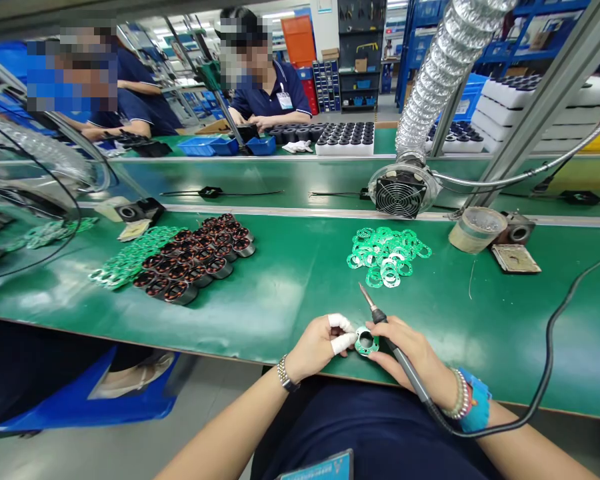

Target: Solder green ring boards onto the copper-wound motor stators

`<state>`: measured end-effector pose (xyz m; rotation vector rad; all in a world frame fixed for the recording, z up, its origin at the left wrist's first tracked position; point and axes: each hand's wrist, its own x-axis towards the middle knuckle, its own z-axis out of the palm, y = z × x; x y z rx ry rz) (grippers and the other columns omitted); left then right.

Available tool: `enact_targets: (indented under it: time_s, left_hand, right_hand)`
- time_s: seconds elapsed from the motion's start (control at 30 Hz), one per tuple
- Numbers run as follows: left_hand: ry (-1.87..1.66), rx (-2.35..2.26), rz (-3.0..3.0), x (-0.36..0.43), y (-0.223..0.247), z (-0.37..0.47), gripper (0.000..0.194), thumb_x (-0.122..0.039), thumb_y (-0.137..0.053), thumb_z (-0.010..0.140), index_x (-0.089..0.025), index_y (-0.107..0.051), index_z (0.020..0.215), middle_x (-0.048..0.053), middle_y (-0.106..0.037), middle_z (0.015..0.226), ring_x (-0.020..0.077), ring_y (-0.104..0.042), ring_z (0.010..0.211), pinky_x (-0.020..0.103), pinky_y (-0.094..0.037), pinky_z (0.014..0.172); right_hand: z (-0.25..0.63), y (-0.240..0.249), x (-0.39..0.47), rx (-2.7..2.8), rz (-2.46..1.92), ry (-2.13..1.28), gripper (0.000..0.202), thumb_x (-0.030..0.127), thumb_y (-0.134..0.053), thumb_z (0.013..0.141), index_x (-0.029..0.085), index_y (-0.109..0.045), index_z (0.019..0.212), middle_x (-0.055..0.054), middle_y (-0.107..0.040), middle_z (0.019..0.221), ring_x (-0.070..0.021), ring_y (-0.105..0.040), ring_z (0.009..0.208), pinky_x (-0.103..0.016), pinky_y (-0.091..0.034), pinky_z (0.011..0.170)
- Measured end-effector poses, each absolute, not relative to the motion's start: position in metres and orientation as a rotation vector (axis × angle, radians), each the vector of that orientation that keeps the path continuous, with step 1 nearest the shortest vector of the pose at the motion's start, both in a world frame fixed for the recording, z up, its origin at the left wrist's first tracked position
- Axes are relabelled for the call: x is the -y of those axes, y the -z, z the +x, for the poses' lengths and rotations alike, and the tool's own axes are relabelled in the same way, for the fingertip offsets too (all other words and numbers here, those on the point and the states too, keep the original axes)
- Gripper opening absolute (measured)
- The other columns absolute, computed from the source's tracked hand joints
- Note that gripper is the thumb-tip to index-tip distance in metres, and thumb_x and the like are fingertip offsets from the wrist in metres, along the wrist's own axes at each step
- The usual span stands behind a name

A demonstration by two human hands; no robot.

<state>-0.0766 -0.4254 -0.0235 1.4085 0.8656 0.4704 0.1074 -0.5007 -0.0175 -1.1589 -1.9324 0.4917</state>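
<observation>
Between my hands, near the table's front edge, is a green ring-shaped circuit board (364,351) with a dark opening; whether it sits on a motor part I cannot tell. My left hand (313,347), its thumb and finger wrapped in white tape, pinches the ring from the left. A soldering iron (406,365) lies in my right hand (420,352), its tip pointing up and away, apart from the ring. That hand's fingertips also touch the ring's right side. Beyond the hands is a loose pile of green ring boards (387,253).
Wound motor stators (200,257) stand in rows on the left, beside more green boards (135,257). A fan (400,193) with a foil duct, a plastic cup (477,230) and a solder-iron stand (517,230) line the back. The iron's cable (550,340) loops right. Co-workers sit opposite.
</observation>
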Motion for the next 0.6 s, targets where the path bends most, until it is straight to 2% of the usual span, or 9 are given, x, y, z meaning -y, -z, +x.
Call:
enact_targets:
  time_s: [0.13, 0.2, 0.3, 0.4, 0.5, 0.6]
  left_hand:
    - [-0.643, -1.152, 1.656, 0.441, 0.025, -0.066, 0.017, -0.024, -0.059, 0.071, -0.016, -0.049, 0.061, -0.001, -0.051, 0.057, 0.0101, -0.049, 0.052, 0.022, -0.041, 0.051]
    - [-0.728, -1.24, 1.855, 0.452, 0.026, -0.067, 0.015, -0.023, -0.055, 0.076, -0.016, -0.051, 0.063, 0.0, -0.053, 0.061, 0.0117, -0.051, 0.054, 0.023, -0.043, 0.053]
    - [-0.742, -1.099, 2.189, 0.467, 0.029, -0.077, 0.014, -0.017, -0.045, 0.084, -0.015, -0.059, 0.085, 0.008, -0.062, 0.08, 0.0163, -0.059, 0.072, 0.027, -0.048, 0.067]
    - [-0.645, -0.941, 2.536, 0.476, 0.032, -0.089, 0.034, -0.008, -0.039, 0.082, -0.013, -0.052, 0.114, 0.015, -0.062, 0.104, 0.0238, -0.06, 0.091, 0.035, -0.05, 0.076]
    - [-0.485, -0.923, 2.729, 0.475, 0.027, -0.094, 0.043, -0.005, -0.039, 0.079, -0.013, -0.048, 0.121, 0.017, -0.059, 0.114, 0.0313, -0.055, 0.103, 0.042, -0.05, 0.077]
    - [-0.349, -0.948, 2.58, 0.463, 0.013, -0.091, 0.036, -0.017, -0.047, 0.082, -0.019, -0.049, 0.118, 0.012, -0.058, 0.114, 0.0276, -0.057, 0.1, 0.04, -0.05, 0.079]
  right_hand:
    - [0.107, 0.019, 0.501, 1.941, -1.163, -0.487, 0.027, 0.016, -0.055, 0.082, 0.02, -0.05, 0.109, -0.008, -0.062, 0.096, -0.0183, -0.058, 0.084, -0.031, -0.052, 0.073]
    - [0.108, 0.02, 0.502, 1.938, -1.175, -0.487, 0.026, 0.017, -0.054, 0.083, 0.02, -0.05, 0.108, -0.009, -0.062, 0.096, -0.019, -0.058, 0.086, -0.032, -0.051, 0.074]
    - [0.108, 0.022, 0.502, 1.934, -1.168, -0.519, 0.027, 0.017, -0.054, 0.084, 0.021, -0.049, 0.11, -0.009, -0.061, 0.099, -0.0194, -0.057, 0.089, -0.033, -0.051, 0.077]
    - [0.108, 0.024, 0.503, 1.934, -1.165, -0.539, 0.028, 0.017, -0.055, 0.084, 0.021, -0.049, 0.111, -0.008, -0.061, 0.101, -0.0194, -0.056, 0.089, -0.034, -0.051, 0.077]
    - [0.107, 0.024, 0.504, 1.94, -1.169, -0.52, 0.028, 0.017, -0.055, 0.083, 0.021, -0.049, 0.11, -0.009, -0.062, 0.102, -0.0193, -0.057, 0.089, -0.034, -0.051, 0.078]
    - [0.114, 0.022, 0.501, 1.934, -1.194, -0.474, 0.029, 0.02, -0.056, 0.083, 0.021, -0.048, 0.111, -0.01, -0.062, 0.107, -0.0196, -0.059, 0.094, -0.034, -0.052, 0.082]
